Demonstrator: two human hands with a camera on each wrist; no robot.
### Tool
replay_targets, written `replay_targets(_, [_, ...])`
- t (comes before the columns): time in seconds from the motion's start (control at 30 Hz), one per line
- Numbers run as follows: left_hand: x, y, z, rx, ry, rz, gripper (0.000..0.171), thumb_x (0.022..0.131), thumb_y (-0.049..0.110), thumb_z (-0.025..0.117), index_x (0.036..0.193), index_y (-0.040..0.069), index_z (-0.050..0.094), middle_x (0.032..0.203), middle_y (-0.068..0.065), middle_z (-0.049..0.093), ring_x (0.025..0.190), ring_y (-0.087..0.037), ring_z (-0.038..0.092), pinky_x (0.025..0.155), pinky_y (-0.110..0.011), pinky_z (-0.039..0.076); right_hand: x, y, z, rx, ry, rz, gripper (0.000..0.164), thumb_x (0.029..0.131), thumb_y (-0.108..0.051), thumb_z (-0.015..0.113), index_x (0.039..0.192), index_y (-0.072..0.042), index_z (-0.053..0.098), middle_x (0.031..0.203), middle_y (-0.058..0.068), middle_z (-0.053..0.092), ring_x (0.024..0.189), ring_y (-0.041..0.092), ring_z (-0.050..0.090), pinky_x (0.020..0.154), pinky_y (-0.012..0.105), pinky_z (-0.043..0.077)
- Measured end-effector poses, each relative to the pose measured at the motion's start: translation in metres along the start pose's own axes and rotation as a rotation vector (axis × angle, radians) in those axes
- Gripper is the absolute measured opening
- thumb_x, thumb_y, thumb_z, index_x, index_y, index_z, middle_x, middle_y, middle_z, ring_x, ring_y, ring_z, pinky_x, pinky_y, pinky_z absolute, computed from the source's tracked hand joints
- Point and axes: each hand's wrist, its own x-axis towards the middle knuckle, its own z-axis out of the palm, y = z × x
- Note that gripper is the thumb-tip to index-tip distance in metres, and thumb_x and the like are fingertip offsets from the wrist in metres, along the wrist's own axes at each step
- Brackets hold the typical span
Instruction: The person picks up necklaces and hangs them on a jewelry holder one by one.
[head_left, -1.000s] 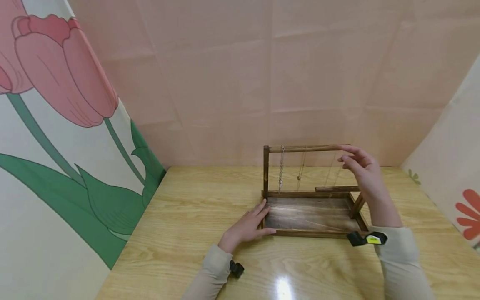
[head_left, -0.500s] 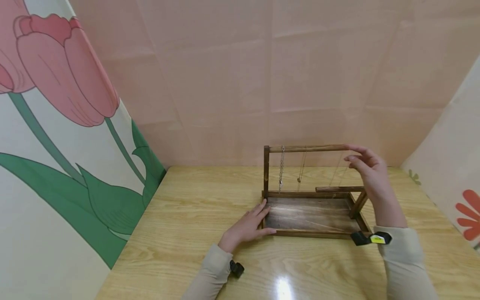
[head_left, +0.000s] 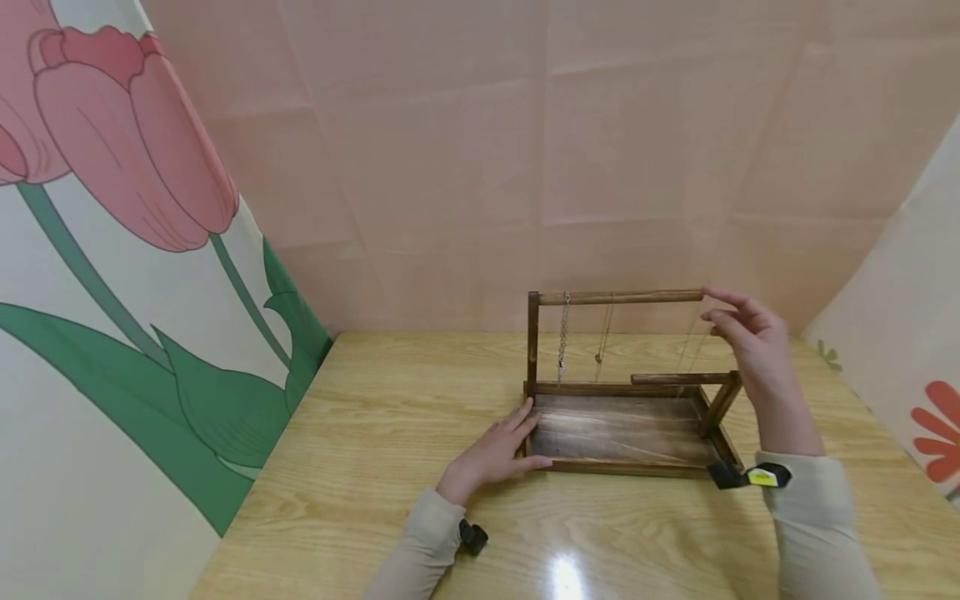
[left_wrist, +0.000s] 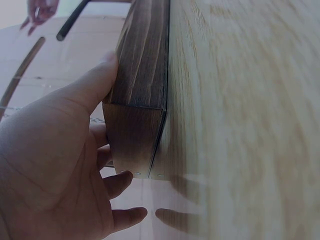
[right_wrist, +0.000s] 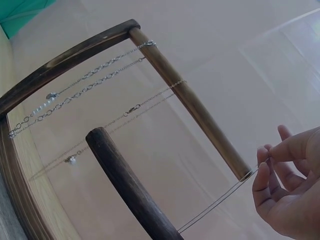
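Observation:
My right hand (head_left: 757, 333) pinches a thin necklace (right_wrist: 220, 201) between thumb and fingertips, at the free end of the upper bar (head_left: 637, 297) of a dark wooden jewelry stand. Its fine strands pass the bar's tip and run down behind the lower bar (head_left: 667, 378). On that upper bar hang a silver chain bracelet (head_left: 563, 333) at the left and a fine pendant necklace (head_left: 603, 333) in the middle. My left hand (head_left: 495, 450) rests spread on the left end of the stand's tray (head_left: 615, 429), its thumb against the front wall (left_wrist: 140, 60).
The stand sits on a light wood-grain table (head_left: 390, 417). A pink cloth backdrop (head_left: 450, 167) rises close behind it. Patterned sheets, one with a large tulip (head_left: 135, 150), hang at the left and right sides.
My right hand has moved a little to the right along the upper bar, drawing the thin necklace with it to the bar's free end. The left hand and the stand look unmoved.

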Motion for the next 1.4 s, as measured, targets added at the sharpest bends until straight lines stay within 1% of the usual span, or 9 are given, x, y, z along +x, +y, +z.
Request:
replay_targets(0.3, [-0.001, 0.000, 0.000, 0.008, 0.002, -0.001, 0.083, 0.087, 0.067, 0.038, 0.150, 0.019, 0.014, 0.157, 0.001, -0.003, 0.143, -0.024, 0.011, 0.111, -0.052, 0.022, 0.005, 0.000, -0.005, 0.011, 0.018, 0.004, 0.032, 0.090, 0.011, 0.048, 0.121, 0.007, 0.056, 0.115, 0.001, 0.065, 0.084, 0.010, 0.063, 0.065, 0.016, 0.049])
replay_targets(0.43, [-0.001, 0.000, 0.001, 0.009, 0.008, 0.002, 0.083, 0.087, 0.067, 0.038, 0.150, 0.018, 0.014, 0.157, 0.000, -0.002, 0.143, -0.024, 0.012, 0.111, -0.052, 0.022, 0.007, -0.002, -0.008, -0.022, 0.023, 0.012, 0.032, 0.090, 0.009, 0.050, 0.121, 0.005, 0.057, 0.116, 0.000, 0.063, 0.084, 0.009, 0.062, 0.065, 0.016, 0.049])
replay_targets(0.57, [-0.002, 0.000, 0.001, 0.007, 0.015, 0.004, 0.083, 0.087, 0.066, 0.040, 0.150, 0.018, 0.015, 0.157, 0.000, -0.002, 0.142, -0.027, 0.013, 0.111, -0.052, 0.023, 0.009, -0.002, -0.009, -0.051, 0.029, 0.024, 0.032, 0.090, 0.008, 0.050, 0.122, 0.005, 0.056, 0.117, -0.001, 0.061, 0.084, 0.007, 0.062, 0.065, 0.015, 0.049])
replay_targets(0.7, [-0.002, 0.000, 0.001, 0.001, 0.012, 0.002, 0.083, 0.087, 0.066, 0.039, 0.150, 0.018, 0.015, 0.157, 0.001, -0.002, 0.142, -0.026, 0.012, 0.111, -0.052, 0.023, 0.011, -0.004, -0.010, -0.075, 0.034, 0.035, 0.033, 0.090, 0.007, 0.051, 0.123, 0.005, 0.056, 0.118, -0.002, 0.059, 0.084, 0.007, 0.062, 0.064, 0.014, 0.049])
replay_targets(0.97, [-0.003, -0.001, 0.002, 0.006, 0.018, 0.005, 0.083, 0.087, 0.066, 0.040, 0.150, 0.018, 0.015, 0.157, 0.000, -0.001, 0.142, -0.027, 0.013, 0.110, -0.052, 0.024, 0.015, -0.004, -0.008, -0.133, 0.013, 0.055, 0.034, 0.091, 0.003, 0.053, 0.124, 0.003, 0.055, 0.119, -0.002, 0.059, 0.084, 0.006, 0.061, 0.064, 0.014, 0.049])
replay_targets(1.17, [-0.003, 0.000, 0.002, 0.000, 0.013, 0.007, 0.083, 0.087, 0.066, 0.040, 0.150, 0.018, 0.015, 0.157, 0.000, -0.002, 0.142, -0.026, 0.013, 0.110, -0.052, 0.024, 0.019, -0.002, -0.007, -0.187, 0.019, 0.071, 0.033, 0.090, 0.000, 0.055, 0.124, 0.001, 0.057, 0.117, -0.004, 0.059, 0.083, 0.005, 0.060, 0.063, 0.013, 0.048])
replay_targets(1.4, [-0.001, 0.002, -0.001, 0.005, 0.015, 0.012, 0.083, 0.087, 0.065, 0.040, 0.150, 0.017, 0.015, 0.157, 0.000, -0.002, 0.142, -0.028, 0.013, 0.110, -0.053, 0.024, 0.025, -0.002, -0.005, -0.236, 0.017, 0.077, 0.034, 0.091, -0.002, 0.056, 0.124, 0.002, 0.056, 0.118, -0.006, 0.058, 0.082, 0.004, 0.059, 0.063, 0.013, 0.047])
